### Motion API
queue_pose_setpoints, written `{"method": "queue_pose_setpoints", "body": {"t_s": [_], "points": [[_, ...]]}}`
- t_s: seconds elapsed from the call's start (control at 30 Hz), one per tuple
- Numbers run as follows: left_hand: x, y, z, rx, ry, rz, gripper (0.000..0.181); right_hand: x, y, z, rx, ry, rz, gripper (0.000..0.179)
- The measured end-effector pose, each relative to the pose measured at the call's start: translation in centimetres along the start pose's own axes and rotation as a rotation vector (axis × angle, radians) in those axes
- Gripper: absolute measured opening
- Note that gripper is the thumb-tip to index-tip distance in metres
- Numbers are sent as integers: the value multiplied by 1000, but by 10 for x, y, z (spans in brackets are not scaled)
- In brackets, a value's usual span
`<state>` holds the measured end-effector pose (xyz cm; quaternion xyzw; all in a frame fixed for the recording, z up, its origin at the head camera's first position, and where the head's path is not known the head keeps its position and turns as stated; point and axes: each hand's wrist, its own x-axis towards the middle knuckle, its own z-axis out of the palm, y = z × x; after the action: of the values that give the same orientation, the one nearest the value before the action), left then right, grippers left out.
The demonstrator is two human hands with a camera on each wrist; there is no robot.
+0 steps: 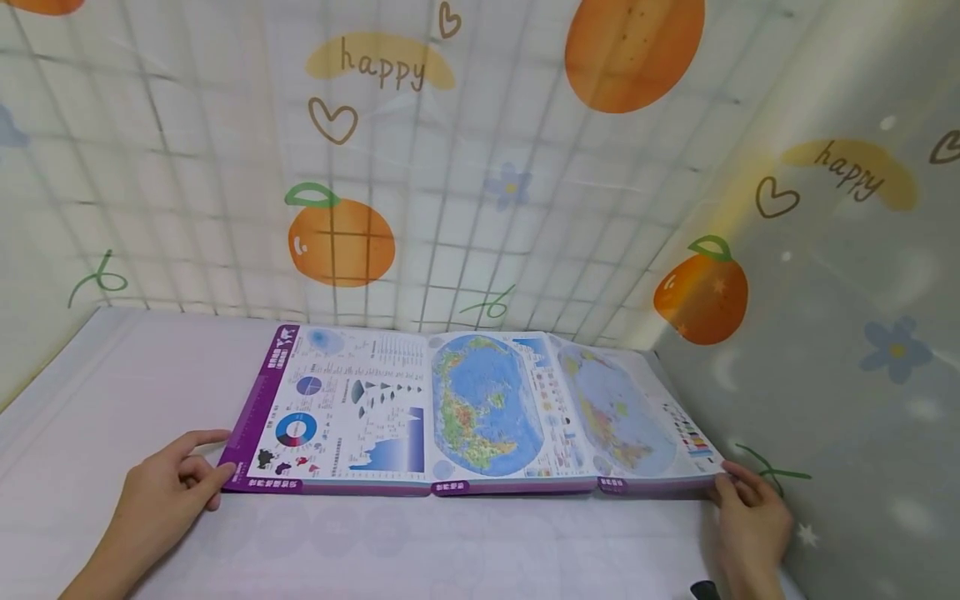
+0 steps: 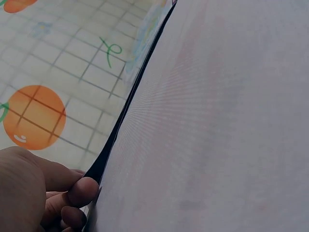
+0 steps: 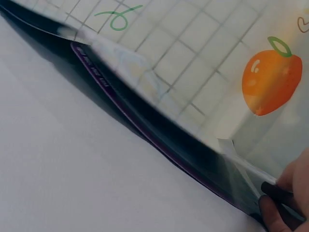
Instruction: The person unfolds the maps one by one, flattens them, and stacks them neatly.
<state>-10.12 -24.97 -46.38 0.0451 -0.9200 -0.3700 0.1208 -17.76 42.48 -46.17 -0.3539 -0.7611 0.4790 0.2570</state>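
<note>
A folding world map (image 1: pixel 483 417) with purple borders lies spread in three panels, charts on the left one and maps on the other two. My left hand (image 1: pixel 168 483) pinches its near left corner, thumb on top. In the left wrist view, the thumb and fingers of that hand (image 2: pixel 72 198) grip the map's dark edge (image 2: pixel 126 104). At the near right corner, my right hand (image 1: pixel 752 517) pinches the map between thumb and fingers. The right wrist view shows the near edge of the map (image 3: pixel 159 137) bowed up from the table, with the fingers partly out of frame.
The map rests on a white-covered table (image 1: pixel 375 550). Behind it stands a sheer curtain (image 1: pixel 510 275) printed with oranges over a wire grid, and a grey-toned side (image 1: pixel 847 333) of it rises close by my right hand. A small black object (image 1: pixel 703 590) shows at the bottom edge.
</note>
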Motion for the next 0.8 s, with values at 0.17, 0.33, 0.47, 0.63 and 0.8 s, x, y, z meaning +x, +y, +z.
{"method": "queue_pose_setpoints", "body": {"t_s": [0.17,0.33,0.47,0.63,0.8], "points": [[0,-1,1,-9,-15,-5,45,3,-1,-2,3,3,-3,37],[1,-3,2,-12,-17,1,44,4,-5,-3,-16,20,-2,37],[1,-4,2,-14,-14,9,43,3,-8,-3,-19,31,-8,36],[1,-5,2,-27,-23,7,43,1,-12,-3,-50,49,-35,36],[0,-7,2,-34,-12,26,41,-1,-12,-6,-107,59,-78,36]]}}
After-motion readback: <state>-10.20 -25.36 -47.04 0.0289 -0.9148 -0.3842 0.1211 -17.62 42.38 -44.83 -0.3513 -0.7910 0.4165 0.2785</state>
